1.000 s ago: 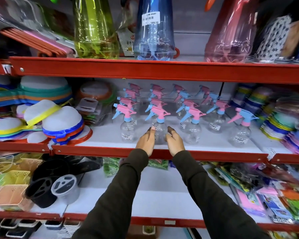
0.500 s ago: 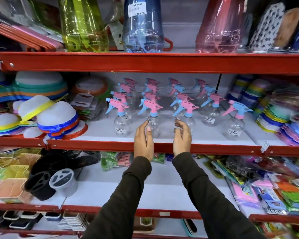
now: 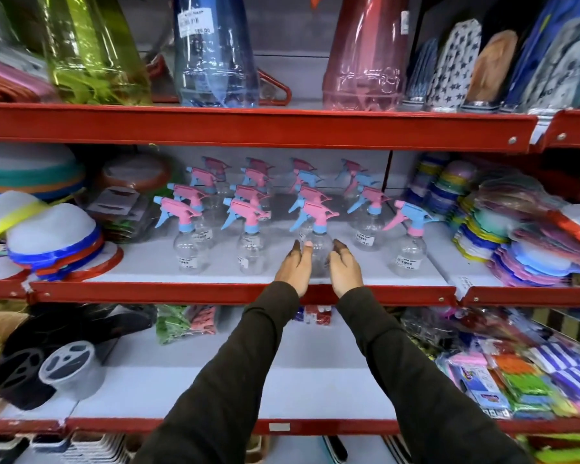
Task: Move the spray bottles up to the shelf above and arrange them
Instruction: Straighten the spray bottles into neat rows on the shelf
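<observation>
Several small clear spray bottles with pink and blue trigger heads stand in rows on the middle shelf [image 3: 215, 292]. The front row runs from a left bottle [image 3: 190, 244] to a lone right bottle [image 3: 411, 254]. My left hand [image 3: 293, 267] and my right hand [image 3: 346, 266] flank the front bottle of the third column [image 3: 316, 226], palms facing it and fingers straight. The bottle stands upright on the shelf between them. Whether the palms press on it I cannot tell.
The shelf above [image 3: 248, 127] carries a tall green bottle [image 3: 91, 55], a blue one [image 3: 215, 55] and a pink one [image 3: 365, 55]. Domed covers [image 3: 52, 234] crowd the left, stacked plastic ware [image 3: 516, 256] the right. Black holders [image 3: 47, 363] and packets [image 3: 499, 380] lie below.
Both hands have shifted right along the front row, from the second column's bottle to the third column's, spreading apart on the way and closing in again. The bottles stay on the shelf.
</observation>
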`<state>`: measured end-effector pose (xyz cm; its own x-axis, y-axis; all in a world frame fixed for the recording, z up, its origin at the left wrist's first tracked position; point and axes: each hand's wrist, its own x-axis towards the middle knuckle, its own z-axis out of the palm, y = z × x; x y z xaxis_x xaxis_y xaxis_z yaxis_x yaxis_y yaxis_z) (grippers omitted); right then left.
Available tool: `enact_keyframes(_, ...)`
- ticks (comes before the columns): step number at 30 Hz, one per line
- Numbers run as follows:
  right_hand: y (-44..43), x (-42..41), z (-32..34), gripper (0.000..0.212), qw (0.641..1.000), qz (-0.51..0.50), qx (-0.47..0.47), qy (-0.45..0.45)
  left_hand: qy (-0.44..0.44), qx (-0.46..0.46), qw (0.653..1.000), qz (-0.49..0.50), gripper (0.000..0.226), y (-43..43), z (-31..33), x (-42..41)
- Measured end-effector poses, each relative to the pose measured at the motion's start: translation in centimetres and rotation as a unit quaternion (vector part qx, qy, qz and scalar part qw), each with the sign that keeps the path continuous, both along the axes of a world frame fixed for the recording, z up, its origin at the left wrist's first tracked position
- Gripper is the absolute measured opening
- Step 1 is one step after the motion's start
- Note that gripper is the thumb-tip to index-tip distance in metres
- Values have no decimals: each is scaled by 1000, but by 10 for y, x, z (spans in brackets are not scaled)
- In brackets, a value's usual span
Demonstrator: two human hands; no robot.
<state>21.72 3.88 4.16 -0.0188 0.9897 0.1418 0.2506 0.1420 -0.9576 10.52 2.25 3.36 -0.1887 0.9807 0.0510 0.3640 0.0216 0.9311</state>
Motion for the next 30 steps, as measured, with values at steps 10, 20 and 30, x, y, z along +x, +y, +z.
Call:
enact_keyframes(10, 5, 7, -7, 45, 1000, 17, 13, 13, 16, 46, 999, 5, 64, 1, -5, 4)
enact_keyframes(20, -6, 78, -17, 39, 991, -69, 92, 71, -16, 218, 966, 138, 35, -14, -32, 69)
enact_keyframes(30, 0, 131, -5, 44, 977, -174, 93, 82, 19, 259, 965, 12, 47, 3, -18, 122)
